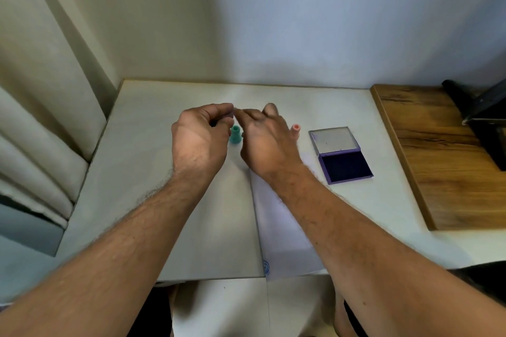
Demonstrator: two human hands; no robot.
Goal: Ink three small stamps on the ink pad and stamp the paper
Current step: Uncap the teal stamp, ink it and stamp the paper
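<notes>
My left hand (201, 137) hovers above the white table with its fingers curled around a small dark object, apparently a small stamp, mostly hidden. My right hand (264, 142) is beside it, fingers stretched left so the tips reach the left hand's fingertips. A green stamp (235, 135) stands upright on the table between and below both hands. A pink stamp (295, 128) stands just behind my right hand. The open purple ink pad (346, 165) lies to the right. White paper (284, 230) lies under my right forearm, with a blue stamp mark (266, 267) near its front corner.
A wooden board (427, 156) sits on the table's right side with a black object (482, 107) on its far end. A wall runs behind the table (153, 172), and cushions (41, 167) are at the left.
</notes>
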